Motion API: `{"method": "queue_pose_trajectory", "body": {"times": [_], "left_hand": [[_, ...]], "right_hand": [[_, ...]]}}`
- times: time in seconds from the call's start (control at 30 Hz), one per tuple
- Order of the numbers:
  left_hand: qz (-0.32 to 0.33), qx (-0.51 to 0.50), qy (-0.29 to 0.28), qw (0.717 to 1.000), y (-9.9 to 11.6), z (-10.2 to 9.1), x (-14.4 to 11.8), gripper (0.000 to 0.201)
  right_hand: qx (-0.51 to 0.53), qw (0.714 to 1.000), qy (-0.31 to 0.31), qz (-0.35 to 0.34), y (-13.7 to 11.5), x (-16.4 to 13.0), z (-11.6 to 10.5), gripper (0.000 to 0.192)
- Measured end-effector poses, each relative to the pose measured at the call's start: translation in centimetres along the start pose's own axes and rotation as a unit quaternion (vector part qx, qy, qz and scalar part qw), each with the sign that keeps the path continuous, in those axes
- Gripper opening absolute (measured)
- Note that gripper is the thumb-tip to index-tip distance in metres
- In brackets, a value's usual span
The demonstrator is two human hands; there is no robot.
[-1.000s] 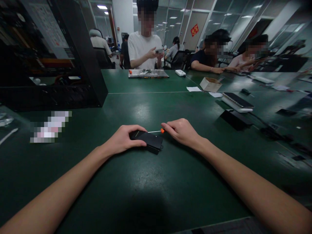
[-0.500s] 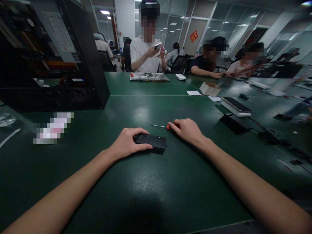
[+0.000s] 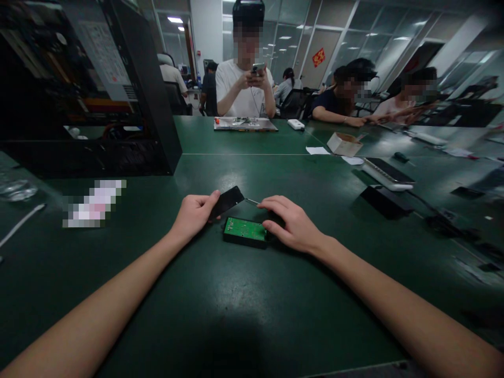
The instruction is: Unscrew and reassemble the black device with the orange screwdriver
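My left hand (image 3: 196, 212) grips a flat black cover (image 3: 227, 202) between thumb and fingers, raised and tilted at the far left of the box. The open black box (image 3: 244, 243) sits on the table below it, and a green circuit board (image 3: 244, 229) shows inside. My right hand (image 3: 289, 220) has its fingers apart, with the thumb tip at the box's right end; I cannot tell whether it touches. Just beyond the right fingers lies a screwdriver (image 3: 252, 201); only its thin metal shaft shows, the handle being hidden behind the hand.
A large black computer case (image 3: 157, 105) stands at the left, a paper slip (image 3: 94, 205) before it. To the right are a black block (image 3: 384, 201), a white device (image 3: 388, 173) and a small carton (image 3: 344, 144). Across the table a person (image 3: 246, 84) holds a phone.
The black cover has come off the box and is now in my left hand, baring the green board. My right hand has moved from the screwdriver's handle to the box's right end.
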State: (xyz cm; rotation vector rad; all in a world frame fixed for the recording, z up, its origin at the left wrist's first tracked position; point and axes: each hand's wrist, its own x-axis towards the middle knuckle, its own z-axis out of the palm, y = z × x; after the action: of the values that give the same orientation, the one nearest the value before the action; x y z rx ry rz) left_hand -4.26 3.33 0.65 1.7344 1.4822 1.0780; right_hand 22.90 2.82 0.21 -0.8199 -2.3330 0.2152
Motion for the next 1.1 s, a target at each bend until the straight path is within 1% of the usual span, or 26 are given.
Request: {"method": "queue_pose_trajectory", "body": {"times": [0.07, 0.13, 0.17, 0.23, 0.3, 0.4, 0.57, 0.67, 0.73, 0.77, 0.83, 0.87, 0.93, 1.0, 1.07, 1.1], "left_hand": [[-0.025, 0.005, 0.001, 1.0, -0.2, -0.4, 0.1, 0.059], [-0.04, -0.009, -0.007, 0.999, -0.1, -0.6, -0.1, 0.056], [-0.045, -0.021, -0.008, 0.999, 0.0, -0.6, -0.2, 0.055], [-0.049, -0.048, -0.004, 0.998, 0.2, -0.5, -0.4, 0.054], [-0.05, -0.079, -0.006, 0.996, 0.4, -0.2, -0.6, 0.049], [-0.044, -0.126, -0.028, 0.991, 0.6, 0.3, -0.8, 0.041], [-0.021, -0.152, -0.054, 0.987, 0.6, 0.7, -0.8, 0.036], [-0.019, -0.173, -0.05, 0.983, 0.3, 0.7, -0.6, 0.035], [-0.023, -0.201, -0.044, 0.978, 0.0, 0.7, -0.5, 0.033], [-0.026, -0.213, -0.042, 0.976, -0.1, 0.7, -0.4, 0.033], [-0.031, -0.23, -0.042, 0.972, -0.3, 0.8, -0.3, 0.034], [-0.033, -0.236, -0.045, 0.97, -0.3, 0.8, -0.2, 0.035], [-0.034, -0.245, -0.05, 0.968, -0.3, 0.8, -0.1, 0.037], [-0.035, -0.255, -0.054, 0.965, -0.3, 0.8, -0.1, 0.038], [-0.039, -0.264, -0.051, 0.963, -0.3, 0.8, 0.1, 0.039], [-0.042, -0.267, -0.048, 0.961, -0.3, 0.9, 0.1, 0.04]], "right_hand": [[0.031, 0.999, -0.019, 0.012, -1.2, -0.4, 0.7, 0.05], [0.05, 0.997, -0.043, 0.048, -2.0, -1.0, 1.3, 0.062], [0.055, 0.995, -0.052, 0.065, -2.3, -1.2, 1.5, 0.064], [0.06, 0.993, -0.056, 0.088, -2.8, -1.6, 1.7, 0.059], [0.064, 0.992, -0.047, 0.095, -3.1, -2.0, 1.7, 0.051], [0.065, 0.992, -0.037, 0.104, -3.4, -2.5, 1.4, 0.045], [0.048, 0.993, -0.03, 0.106, -3.5, -3.0, 1.5, 0.047], [0.037, 0.995, -0.038, 0.089, -3.5, -3.0, 1.5, 0.049], [0.028, 0.996, -0.045, 0.073, -3.6, -3.1, 1.1, 0.049], [0.022, 0.997, -0.042, 0.068, -3.6, -3.4, 0.7, 0.049], [0.004, 0.997, -0.018, 0.073, -3.7, -4.6, -0.4, 0.047], [-0.011, 0.996, 0.005, 0.088, -3.6, -5.6, -1.2, 0.046], [-0.06, 0.985, 0.072, 0.145, -3.2, -8.5, -3.1, 0.046], [-0.127, 0.956, 0.148, 0.22, -2.3, -12.2, -5.4, 0.047], [-0.192, 0.913, 0.212, 0.292, -1.0, -16.3, -8.1, 0.054], [-0.221, 0.888, 0.229, 0.332, -0.2, -18.3, -9.5, 0.057]]}}
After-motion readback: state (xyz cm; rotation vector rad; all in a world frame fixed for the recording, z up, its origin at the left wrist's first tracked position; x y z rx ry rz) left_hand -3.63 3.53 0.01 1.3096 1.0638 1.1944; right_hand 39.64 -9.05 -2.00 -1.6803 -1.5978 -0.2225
